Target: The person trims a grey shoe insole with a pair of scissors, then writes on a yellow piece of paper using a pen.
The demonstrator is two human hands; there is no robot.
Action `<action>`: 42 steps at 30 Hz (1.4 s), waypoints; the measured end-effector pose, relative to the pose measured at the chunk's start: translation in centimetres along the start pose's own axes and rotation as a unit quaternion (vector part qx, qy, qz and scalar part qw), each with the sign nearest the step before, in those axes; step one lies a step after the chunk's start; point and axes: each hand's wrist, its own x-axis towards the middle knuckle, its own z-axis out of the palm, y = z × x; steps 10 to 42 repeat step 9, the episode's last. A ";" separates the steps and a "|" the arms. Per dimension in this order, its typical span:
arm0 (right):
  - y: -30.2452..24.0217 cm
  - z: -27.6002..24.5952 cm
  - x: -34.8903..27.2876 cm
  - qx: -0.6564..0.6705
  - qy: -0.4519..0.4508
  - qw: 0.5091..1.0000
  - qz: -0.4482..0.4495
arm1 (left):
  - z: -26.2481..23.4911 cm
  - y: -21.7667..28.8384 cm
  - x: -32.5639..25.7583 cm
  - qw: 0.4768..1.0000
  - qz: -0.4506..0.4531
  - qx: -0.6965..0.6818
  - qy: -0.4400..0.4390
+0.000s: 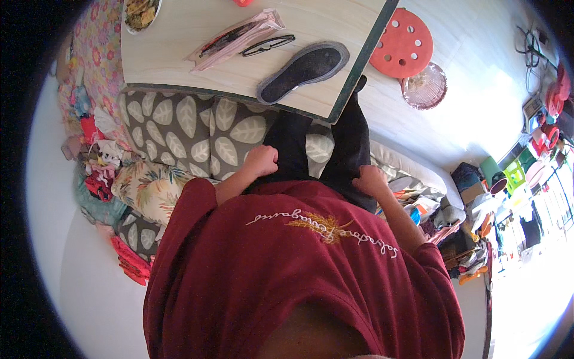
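Observation:
My left hand [262,160] rests as a closed fist on my left thigh, and nothing shows in it. On the other thigh lies my right hand [371,180], its fingers curled in, also with nothing visible in them. Both hands are apart from the table [179,66] in front of my knees. A dark grey slipper sole [304,70] with a lighter felt-like rim lies near the table's close right corner. Beyond it are black-framed glasses [268,45], folded, beside a pale pink pouch [239,38] with dark items inside.
A bowl [156,13] of food stands at the table's far left. Right of the table are a round red stool [402,43] with holes and a pink mesh basket [424,87]. I sit on a leaf-patterned sofa [167,122]; clothes and a floral cushion [152,190] lie at left.

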 end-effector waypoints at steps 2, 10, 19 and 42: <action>0.5 -0.2 0.2 0.010 -0.001 1.000 -0.028 | -2.4 0.3 0.0 0.997 0.027 -0.012 -0.074; 2.5 2.5 -1.8 0.065 -0.146 0.953 -0.258 | -5.2 1.5 -4.8 0.952 0.107 -0.017 -0.286; 2.5 2.5 -1.8 0.065 -0.146 0.953 -0.258 | -5.2 1.5 -4.8 0.952 0.107 -0.017 -0.286; 2.5 2.5 -1.8 0.065 -0.146 0.953 -0.258 | -5.2 1.5 -4.8 0.952 0.107 -0.017 -0.286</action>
